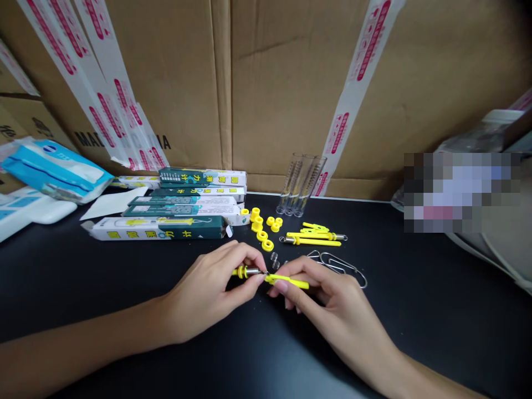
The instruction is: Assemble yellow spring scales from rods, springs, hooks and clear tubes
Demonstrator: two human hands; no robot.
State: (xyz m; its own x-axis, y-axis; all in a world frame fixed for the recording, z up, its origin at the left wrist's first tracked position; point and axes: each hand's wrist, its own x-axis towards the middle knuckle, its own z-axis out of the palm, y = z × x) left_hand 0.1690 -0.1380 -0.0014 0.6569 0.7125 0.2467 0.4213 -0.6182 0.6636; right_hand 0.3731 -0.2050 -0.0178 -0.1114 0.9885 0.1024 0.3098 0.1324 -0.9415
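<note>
Above the black table (266,354), your right hand (324,293) gripped a yellow clip (295,282) between thumb and fingers, while your left hand (211,282) pinched a yellow rod (241,272) near its spring (252,271). Clip and wire end met between your fingertips — whether hooked together, the view was too small to tell. Just beyond lay loose coils (274,257) and, to the right, wire hooks (341,262). Farther off were spare rods (318,242), yellow rings (257,224), boxes (158,228) and upright clear tubes (300,185) — all before a taped carton (270,100).
</note>
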